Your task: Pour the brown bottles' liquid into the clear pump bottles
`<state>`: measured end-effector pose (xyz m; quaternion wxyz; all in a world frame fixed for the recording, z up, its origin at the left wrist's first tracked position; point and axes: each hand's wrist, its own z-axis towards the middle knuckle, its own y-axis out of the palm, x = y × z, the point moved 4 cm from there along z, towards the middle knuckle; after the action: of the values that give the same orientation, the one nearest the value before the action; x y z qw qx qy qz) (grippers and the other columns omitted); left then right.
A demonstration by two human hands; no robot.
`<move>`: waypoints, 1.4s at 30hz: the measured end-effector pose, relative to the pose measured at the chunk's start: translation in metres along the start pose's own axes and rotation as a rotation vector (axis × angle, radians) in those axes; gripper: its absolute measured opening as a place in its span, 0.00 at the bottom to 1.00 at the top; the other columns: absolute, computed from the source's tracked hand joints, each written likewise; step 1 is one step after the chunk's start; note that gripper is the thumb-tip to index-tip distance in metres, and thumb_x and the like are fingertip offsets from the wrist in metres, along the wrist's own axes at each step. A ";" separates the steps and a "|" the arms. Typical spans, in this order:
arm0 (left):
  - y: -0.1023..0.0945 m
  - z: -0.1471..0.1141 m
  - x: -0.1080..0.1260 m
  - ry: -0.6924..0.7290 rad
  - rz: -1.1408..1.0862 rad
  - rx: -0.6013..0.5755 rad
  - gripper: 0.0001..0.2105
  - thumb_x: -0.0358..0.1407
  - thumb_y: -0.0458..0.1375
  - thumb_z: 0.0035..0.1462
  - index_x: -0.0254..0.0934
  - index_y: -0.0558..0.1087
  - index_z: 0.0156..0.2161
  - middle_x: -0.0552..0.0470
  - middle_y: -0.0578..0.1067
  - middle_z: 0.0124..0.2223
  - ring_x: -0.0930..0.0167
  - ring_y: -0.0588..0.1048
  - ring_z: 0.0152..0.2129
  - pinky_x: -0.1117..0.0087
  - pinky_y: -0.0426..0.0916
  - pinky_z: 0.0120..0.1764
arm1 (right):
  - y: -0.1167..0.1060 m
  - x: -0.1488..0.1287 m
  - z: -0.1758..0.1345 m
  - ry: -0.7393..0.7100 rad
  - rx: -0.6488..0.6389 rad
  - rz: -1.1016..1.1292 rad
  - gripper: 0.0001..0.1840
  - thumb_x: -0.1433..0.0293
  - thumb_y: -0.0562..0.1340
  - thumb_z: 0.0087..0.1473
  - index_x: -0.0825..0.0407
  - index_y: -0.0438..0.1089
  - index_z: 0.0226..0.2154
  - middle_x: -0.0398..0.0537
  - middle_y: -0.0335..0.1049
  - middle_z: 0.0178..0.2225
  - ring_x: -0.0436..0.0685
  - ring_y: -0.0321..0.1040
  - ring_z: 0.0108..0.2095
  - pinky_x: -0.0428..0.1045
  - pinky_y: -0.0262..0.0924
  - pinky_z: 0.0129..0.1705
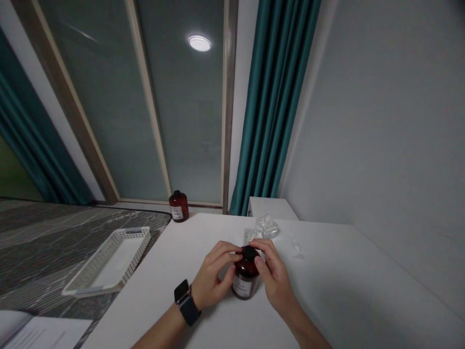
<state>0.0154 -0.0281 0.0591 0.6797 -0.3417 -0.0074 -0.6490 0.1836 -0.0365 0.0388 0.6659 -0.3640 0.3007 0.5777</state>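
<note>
An amber-brown bottle (pixel 242 287) with a black cap (pixel 249 252) and a white label stands upright on the white table (pixel 218 227). From the left, my left hand (pixel 215 275) curls its fingers around the bottle's shoulder, close to the cap. On the other side, my right hand (pixel 274 277) has its thumb against the bottle and its fingers over the top, beside the cap. Both hands grip the bottle between them. A dark smartwatch (pixel 187 302) is on my left wrist. Crumpled clear plastic packaging (pixel 267 227) lies just behind the bottle.
A similar amber bottle (pixel 178 207) stands at the table's far left corner. Small clear plastic pieces (pixel 297 248) lie to the right. Left of the table, a white plastic basket (pixel 85 292) and an open book (pixel 54 332) rest on a grey patterned surface. Walls and teal curtains (pixel 269 111) border the area.
</note>
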 end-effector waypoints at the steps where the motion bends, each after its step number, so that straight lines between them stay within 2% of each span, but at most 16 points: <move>1: 0.000 0.000 0.000 -0.001 0.000 0.001 0.13 0.24 0.51 0.61 0.37 0.70 0.47 0.43 0.74 0.48 0.64 0.71 0.44 0.60 0.69 0.45 | 0.000 0.001 -0.001 0.018 0.005 0.013 0.14 0.62 0.55 0.64 0.45 0.66 0.51 0.50 0.66 0.48 0.60 0.64 0.52 0.56 0.58 0.57; 4: 0.001 -0.001 0.000 0.003 0.001 -0.003 0.13 0.24 0.51 0.61 0.37 0.70 0.47 0.43 0.74 0.47 0.64 0.71 0.45 0.60 0.69 0.45 | 0.001 0.004 -0.003 0.049 0.020 0.049 0.17 0.62 0.56 0.63 0.46 0.63 0.53 0.52 0.66 0.51 0.60 0.64 0.54 0.57 0.57 0.59; 8: 0.001 0.000 -0.001 0.009 0.004 -0.004 0.13 0.24 0.51 0.60 0.37 0.70 0.48 0.43 0.74 0.47 0.64 0.71 0.44 0.60 0.69 0.45 | 0.005 0.005 -0.002 0.004 0.009 0.047 0.12 0.64 0.58 0.62 0.47 0.66 0.48 0.53 0.67 0.50 0.61 0.64 0.54 0.59 0.56 0.59; 14: 0.000 0.000 -0.001 0.012 0.014 -0.005 0.13 0.24 0.51 0.60 0.37 0.70 0.48 0.42 0.74 0.47 0.64 0.71 0.44 0.60 0.70 0.44 | 0.006 0.005 0.001 -0.024 0.052 0.007 0.09 0.68 0.63 0.57 0.46 0.68 0.43 0.50 0.68 0.46 0.60 0.64 0.53 0.57 0.58 0.57; 20: 0.000 0.000 0.000 0.012 0.013 -0.005 0.13 0.25 0.51 0.61 0.37 0.70 0.48 0.42 0.74 0.47 0.63 0.72 0.44 0.59 0.70 0.45 | 0.005 0.007 -0.001 -0.008 0.090 0.049 0.09 0.68 0.62 0.59 0.46 0.68 0.43 0.48 0.71 0.45 0.58 0.68 0.50 0.56 0.59 0.56; 25: 0.000 0.001 0.001 0.005 0.005 -0.021 0.12 0.25 0.51 0.62 0.37 0.70 0.48 0.41 0.74 0.47 0.63 0.72 0.44 0.59 0.70 0.44 | 0.006 0.007 -0.003 0.052 0.094 0.060 0.09 0.67 0.61 0.60 0.47 0.68 0.44 0.50 0.73 0.45 0.59 0.69 0.49 0.56 0.61 0.55; 31: 0.001 0.001 0.000 0.006 0.006 -0.019 0.12 0.26 0.51 0.62 0.37 0.71 0.49 0.41 0.75 0.47 0.63 0.72 0.44 0.59 0.70 0.45 | 0.005 0.004 0.000 0.146 0.076 0.180 0.11 0.63 0.62 0.59 0.48 0.67 0.44 0.51 0.75 0.44 0.59 0.72 0.47 0.54 0.66 0.51; 36: 0.001 0.001 0.000 0.005 0.008 -0.022 0.12 0.27 0.50 0.62 0.37 0.71 0.48 0.41 0.75 0.47 0.63 0.73 0.44 0.59 0.70 0.45 | 0.004 0.005 0.003 0.179 0.037 0.239 0.11 0.62 0.62 0.59 0.48 0.65 0.43 0.50 0.75 0.45 0.57 0.72 0.48 0.53 0.64 0.53; 39: 0.001 0.001 0.000 0.010 0.009 -0.022 0.12 0.26 0.51 0.62 0.37 0.71 0.48 0.41 0.75 0.47 0.63 0.72 0.44 0.58 0.70 0.45 | 0.000 0.003 0.004 0.186 0.104 0.261 0.11 0.61 0.63 0.58 0.48 0.65 0.42 0.50 0.76 0.46 0.58 0.72 0.48 0.54 0.65 0.52; 42: 0.001 0.001 0.000 0.010 0.006 -0.025 0.13 0.25 0.51 0.62 0.37 0.70 0.49 0.41 0.75 0.48 0.63 0.72 0.44 0.58 0.70 0.45 | -0.014 0.004 0.008 0.193 0.216 0.269 0.15 0.61 0.64 0.56 0.47 0.62 0.43 0.50 0.77 0.45 0.59 0.73 0.48 0.55 0.64 0.52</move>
<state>0.0169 -0.0279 0.0589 0.6774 -0.3471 0.0052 -0.6486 0.1974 -0.0283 0.0420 0.5859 -0.3008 0.4693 0.5882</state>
